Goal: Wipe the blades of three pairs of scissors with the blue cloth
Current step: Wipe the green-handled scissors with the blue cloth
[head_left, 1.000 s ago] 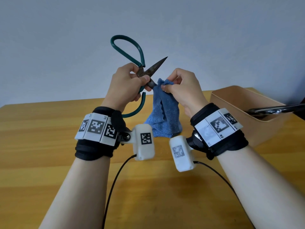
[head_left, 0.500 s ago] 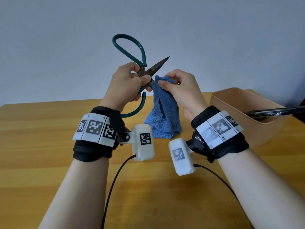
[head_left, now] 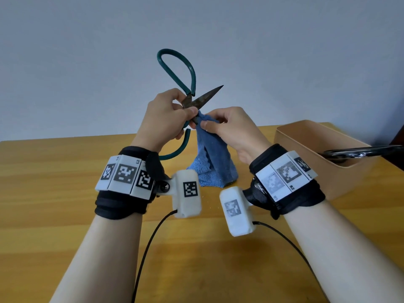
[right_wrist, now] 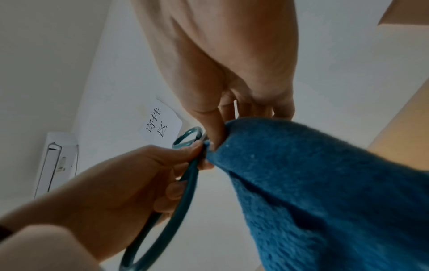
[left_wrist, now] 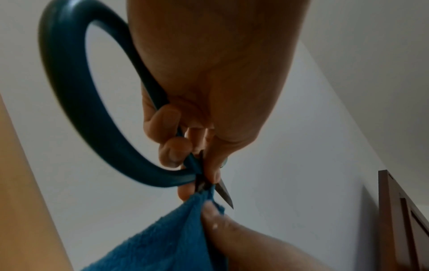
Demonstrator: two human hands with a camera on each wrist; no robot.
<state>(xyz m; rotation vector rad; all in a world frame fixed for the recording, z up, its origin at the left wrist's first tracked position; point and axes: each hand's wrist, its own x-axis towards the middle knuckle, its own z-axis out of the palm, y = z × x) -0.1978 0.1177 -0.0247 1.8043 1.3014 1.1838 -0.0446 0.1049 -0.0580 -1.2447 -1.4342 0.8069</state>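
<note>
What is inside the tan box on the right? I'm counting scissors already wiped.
One dark pair of scissors sticks out over the rim of the tan box. The wall hides the inside, so any others cannot be seen.

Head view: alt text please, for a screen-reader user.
The left hand grips open green-handled scissors while the right hand pinches a blue cloth round the lower blade. A tan bin sits right on the wooden table.

The lower blade of the green scissors [head_left: 197, 99] is buried in the blue cloth [head_left: 211, 158]. The other scissors [head_left: 358, 152] in the box [head_left: 306, 136] get chopped off by the frame edge, blades hidden inside.
</note>
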